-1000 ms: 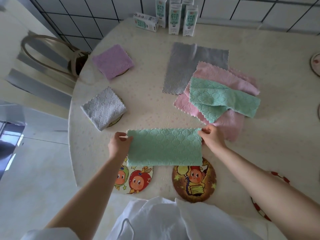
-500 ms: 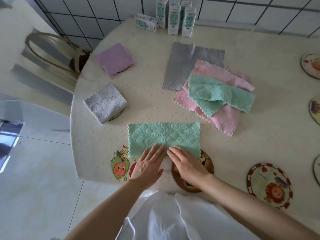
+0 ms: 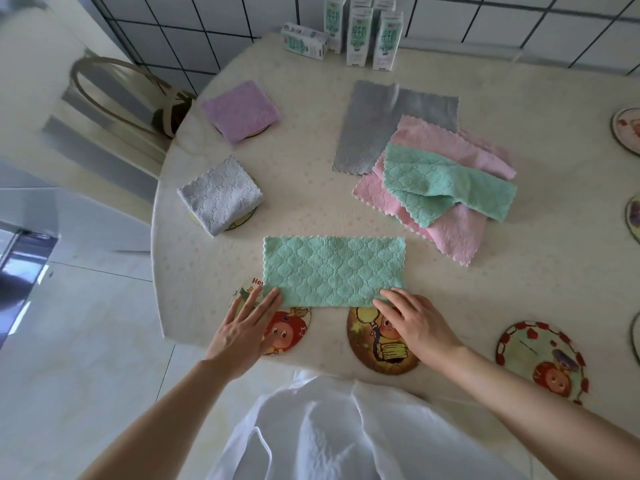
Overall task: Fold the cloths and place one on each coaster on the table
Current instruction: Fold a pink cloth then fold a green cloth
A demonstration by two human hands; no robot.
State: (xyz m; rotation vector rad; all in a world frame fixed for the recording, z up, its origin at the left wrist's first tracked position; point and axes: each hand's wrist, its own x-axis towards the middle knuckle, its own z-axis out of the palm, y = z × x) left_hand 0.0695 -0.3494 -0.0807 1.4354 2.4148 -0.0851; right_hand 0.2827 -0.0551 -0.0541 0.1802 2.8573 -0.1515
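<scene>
A green cloth (image 3: 334, 270), folded into a long rectangle, lies flat near the table's front edge. My left hand (image 3: 244, 332) rests flat at its near-left corner, fingers spread. At the near-right corner my right hand (image 3: 415, 323) lies flat as well. Both hands partly cover two cartoon coasters, a left coaster (image 3: 289, 332) and a brown coaster (image 3: 379, 355). A folded purple cloth (image 3: 240, 110) and a folded white cloth (image 3: 220, 199) each sit on a coaster at the left. A pile of a grey cloth (image 3: 377, 123), a pink cloth (image 3: 450, 230) and a second green cloth (image 3: 446, 185) lies mid-table.
A red-rimmed coaster (image 3: 540, 362) lies bare at the front right, and more coasters (image 3: 627, 129) line the right edge. Several milk cartons (image 3: 360, 29) stand at the back by the tiled wall. A chair (image 3: 114, 98) stands left of the round table (image 3: 311, 174).
My hands slid apart along the green cloth's near edge, from its middle to its two near corners. A second ago they held the cloth's short ends.
</scene>
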